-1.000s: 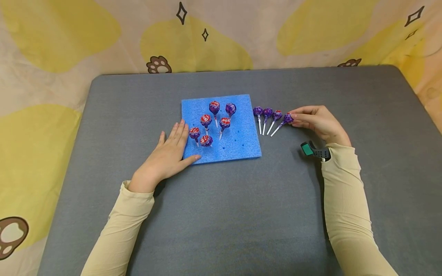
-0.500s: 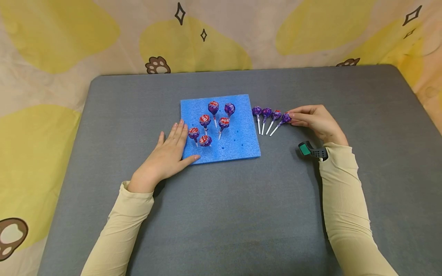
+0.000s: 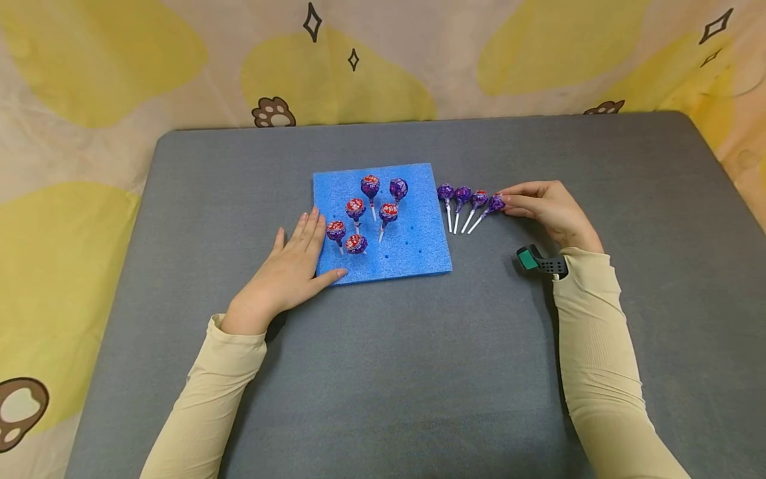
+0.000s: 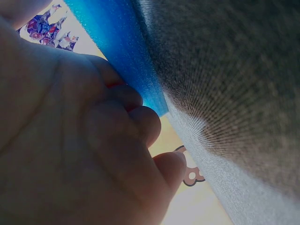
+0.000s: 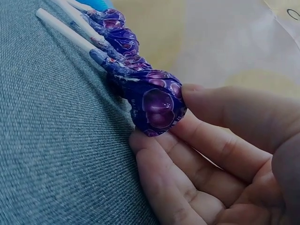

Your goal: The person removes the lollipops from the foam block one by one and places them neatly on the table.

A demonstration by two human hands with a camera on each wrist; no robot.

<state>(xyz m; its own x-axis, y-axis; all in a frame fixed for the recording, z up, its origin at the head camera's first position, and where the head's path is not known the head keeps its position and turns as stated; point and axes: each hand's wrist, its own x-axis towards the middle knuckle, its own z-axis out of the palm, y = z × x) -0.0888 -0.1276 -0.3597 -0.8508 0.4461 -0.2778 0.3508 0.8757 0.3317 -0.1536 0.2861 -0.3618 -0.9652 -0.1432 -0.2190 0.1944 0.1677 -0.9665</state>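
Observation:
My left hand (image 3: 281, 276) lies with straight fingers along the left edge of a blue foam block (image 3: 413, 259), its thumb over the front corner. In the left wrist view the fingertips press against the side of the block. Several purple-and-red wrapped lollipops (image 3: 370, 186) stand by their sticks in the block, some leaning. To the right of it, more lollipops (image 3: 463, 194) lie fanned out on the table, sticks toward the front. My right hand (image 3: 553, 213) pinches the wrapped head of the rightmost lollipop (image 5: 157, 103) between thumb and fingers; its white stick points away from the hand.
Small holes (image 3: 406, 243) show in the right and front part of the block. The grey table (image 3: 407, 372) reaches back to a yellow-and-cream patterned cloth (image 3: 455, 60). A dark band with a green face (image 3: 529, 258) is worn at the right wrist.
Both hands stay almost in place. The right hand keeps its hold on the rightmost lollipop; a slight shift of the whole view is all that differs.

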